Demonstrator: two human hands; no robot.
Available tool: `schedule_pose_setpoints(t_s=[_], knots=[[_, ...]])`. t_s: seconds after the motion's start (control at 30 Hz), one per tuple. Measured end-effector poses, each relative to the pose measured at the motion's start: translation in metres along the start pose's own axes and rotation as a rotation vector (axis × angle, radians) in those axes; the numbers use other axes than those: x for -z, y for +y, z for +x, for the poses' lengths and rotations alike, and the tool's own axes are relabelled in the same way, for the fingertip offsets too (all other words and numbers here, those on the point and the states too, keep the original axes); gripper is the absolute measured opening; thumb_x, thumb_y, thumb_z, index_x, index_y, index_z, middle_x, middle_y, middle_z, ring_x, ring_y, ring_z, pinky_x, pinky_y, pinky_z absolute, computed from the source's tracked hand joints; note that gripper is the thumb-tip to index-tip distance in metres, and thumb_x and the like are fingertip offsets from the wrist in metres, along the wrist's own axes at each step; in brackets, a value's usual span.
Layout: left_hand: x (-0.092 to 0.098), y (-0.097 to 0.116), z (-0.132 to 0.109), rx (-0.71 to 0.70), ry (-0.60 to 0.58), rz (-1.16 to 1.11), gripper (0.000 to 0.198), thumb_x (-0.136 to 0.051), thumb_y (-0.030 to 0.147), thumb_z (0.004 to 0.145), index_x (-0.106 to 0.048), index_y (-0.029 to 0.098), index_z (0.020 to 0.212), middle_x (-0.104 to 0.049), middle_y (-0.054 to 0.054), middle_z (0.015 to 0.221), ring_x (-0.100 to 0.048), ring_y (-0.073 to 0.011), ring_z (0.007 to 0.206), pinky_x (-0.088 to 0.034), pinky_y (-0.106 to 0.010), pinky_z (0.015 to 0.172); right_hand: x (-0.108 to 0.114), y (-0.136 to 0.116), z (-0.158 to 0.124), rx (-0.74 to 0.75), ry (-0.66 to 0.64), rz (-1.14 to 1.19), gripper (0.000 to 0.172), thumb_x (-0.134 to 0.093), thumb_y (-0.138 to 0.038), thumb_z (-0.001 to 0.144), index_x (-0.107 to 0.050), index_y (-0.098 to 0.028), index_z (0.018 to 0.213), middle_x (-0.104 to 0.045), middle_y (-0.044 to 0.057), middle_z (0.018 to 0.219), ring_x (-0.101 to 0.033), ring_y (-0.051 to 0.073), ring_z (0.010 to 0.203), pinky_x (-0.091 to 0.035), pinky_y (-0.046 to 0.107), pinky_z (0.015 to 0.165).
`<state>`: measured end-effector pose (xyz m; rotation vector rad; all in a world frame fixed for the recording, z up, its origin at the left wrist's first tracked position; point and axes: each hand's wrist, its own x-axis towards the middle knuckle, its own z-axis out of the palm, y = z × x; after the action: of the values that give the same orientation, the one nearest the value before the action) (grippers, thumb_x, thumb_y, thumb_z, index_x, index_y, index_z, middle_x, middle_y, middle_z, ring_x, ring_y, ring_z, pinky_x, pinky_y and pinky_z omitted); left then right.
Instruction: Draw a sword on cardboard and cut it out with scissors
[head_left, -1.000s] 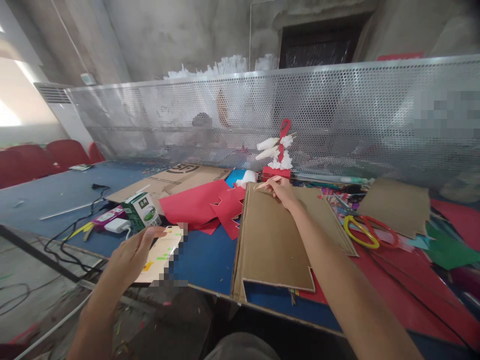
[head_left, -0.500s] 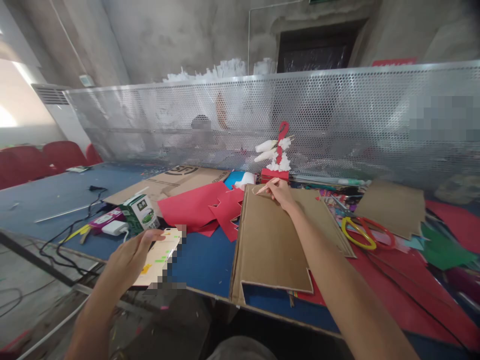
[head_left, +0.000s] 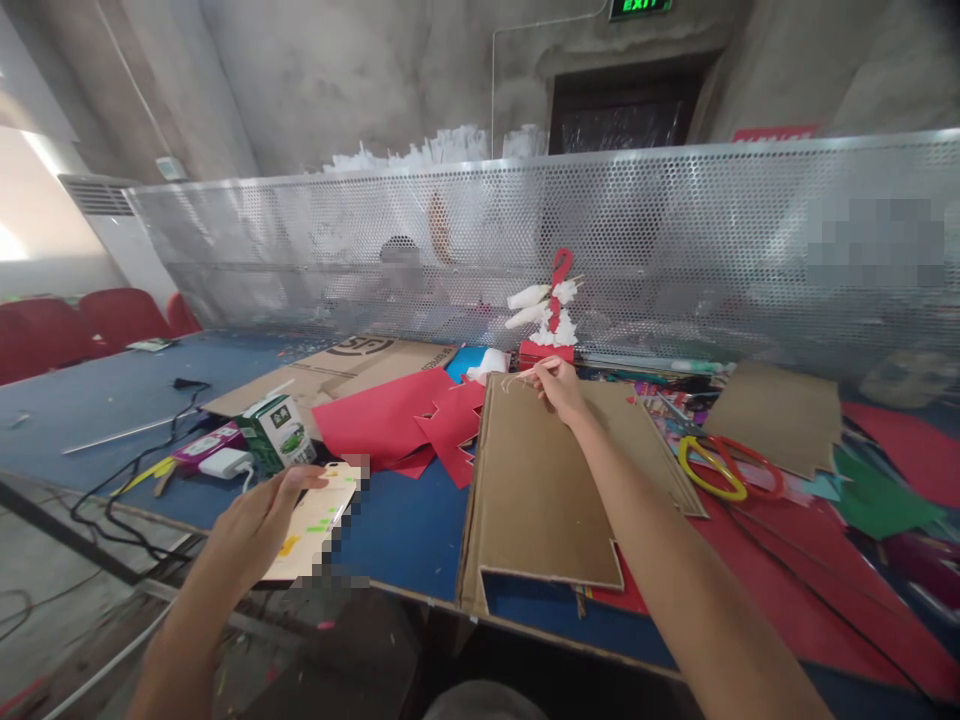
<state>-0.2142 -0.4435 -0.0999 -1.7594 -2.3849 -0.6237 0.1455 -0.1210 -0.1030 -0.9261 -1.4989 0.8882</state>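
Observation:
My left hand holds a phone with a lit screen over the near edge of the blue table. My right hand reaches far forward and pinches a thin wooden stick whose tip rests on the far edge of a large brown cardboard sheet. The cardboard lies flat in front of me, with a notch cut in its near right corner. Red paper cut-outs lie to its left.
A green carton and a white charger with black cables sit at the left. Yellow and red scissors, another cardboard piece and red and green paper lie at the right. A red-and-white craft figure stands before a perforated metal screen.
The view has tilted up slightly, so everything sits a little lower and nearer. My right hand and stick moved slightly along the cardboard's far edge. My left hand keeps the phone.

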Motion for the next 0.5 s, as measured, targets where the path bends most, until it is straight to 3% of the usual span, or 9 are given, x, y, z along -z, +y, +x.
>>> schedule_pose_setpoints(t_s=[0.1,0.33,0.5], knots=[[0.0003,0.0002,0.0006,0.058,-0.058,-0.082,0.054,-0.02,0.044,0.098,-0.071,0.03,0.109,-0.074,-0.002,0.13,-0.067,-0.0245,0.122,-0.047,-0.038,0.106,-0.0005,0.0003,-0.0001,-0.006,0.004,0.003,0.016,-0.06,-0.036,0.081,-0.061,-0.021,0.086,-0.072,0.005,0.079,-0.063,0.015,0.064,-0.046,0.019,0.044],[-0.0027,0.0,0.0011,0.101,-0.042,-0.129,0.057,-0.018,0.053,0.099,-0.071,0.032,0.104,-0.074,-0.001,0.129,-0.067,-0.0259,0.121,-0.046,-0.041,0.108,-0.0006,0.0034,0.0019,-0.02,0.075,-0.02,0.011,-0.058,-0.032,0.082,-0.056,-0.023,0.076,-0.062,0.0,0.064,-0.053,0.013,0.05,-0.039,0.019,0.038],[-0.0004,0.0004,0.0015,0.088,-0.084,-0.134,0.057,-0.015,0.05,0.1,-0.068,0.032,0.108,-0.074,-0.001,0.129,-0.065,-0.0263,0.124,-0.044,-0.042,0.109,-0.001,0.0029,0.0006,-0.028,0.019,-0.021,0.011,-0.058,-0.032,0.081,-0.056,-0.023,0.075,-0.06,-0.002,0.061,-0.051,0.013,0.047,-0.036,0.02,0.037]])
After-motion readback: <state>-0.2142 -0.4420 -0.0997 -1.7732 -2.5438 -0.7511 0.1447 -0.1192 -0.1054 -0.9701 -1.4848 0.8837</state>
